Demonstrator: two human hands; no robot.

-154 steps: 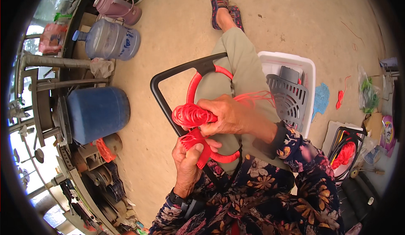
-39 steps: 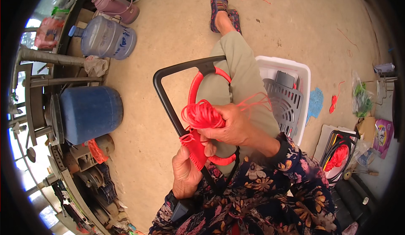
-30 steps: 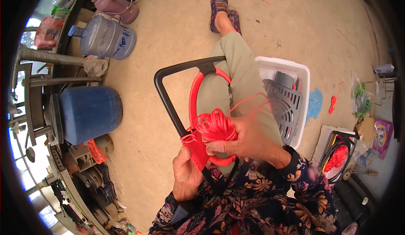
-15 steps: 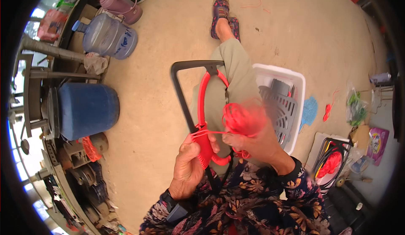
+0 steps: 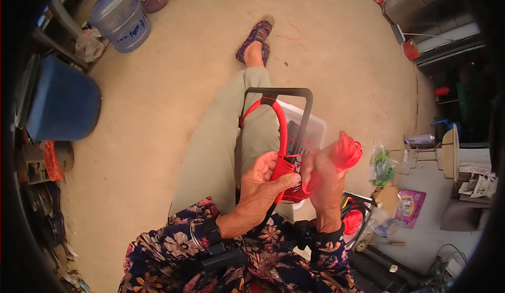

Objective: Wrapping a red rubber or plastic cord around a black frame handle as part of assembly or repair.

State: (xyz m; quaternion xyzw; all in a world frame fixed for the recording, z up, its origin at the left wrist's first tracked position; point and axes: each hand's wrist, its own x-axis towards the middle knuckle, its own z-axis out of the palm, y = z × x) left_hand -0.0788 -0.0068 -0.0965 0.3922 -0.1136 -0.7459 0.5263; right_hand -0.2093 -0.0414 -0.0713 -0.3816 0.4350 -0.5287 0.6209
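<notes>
Above my lap is a black angular frame (image 5: 305,115) joined to a curved part wrapped in red cord (image 5: 282,127). My left hand (image 5: 261,181) is closed around its red-wrapped lower end, thumb pressed on the wrapping. Just to the right, my right hand (image 5: 327,180) is closed on a looped bundle of red cord (image 5: 347,151), whose loops stick out past the fingers. This hand is blurred by motion. Red cord also lies across the wrapped grip between the two hands. The lowest part of the frame is hidden behind my left hand.
Behind the frame stands a white plastic basket (image 5: 315,127). To its right are a black-framed piece with red cord (image 5: 353,222), a bag with green contents (image 5: 383,167) and a purple package (image 5: 409,208). A blue barrel (image 5: 66,98) and water jug (image 5: 122,22) stand left.
The frame has turned over, its black bar going from the left side to the right. The cord bundle has moved right with my right hand. The whole view has swung rightward.
</notes>
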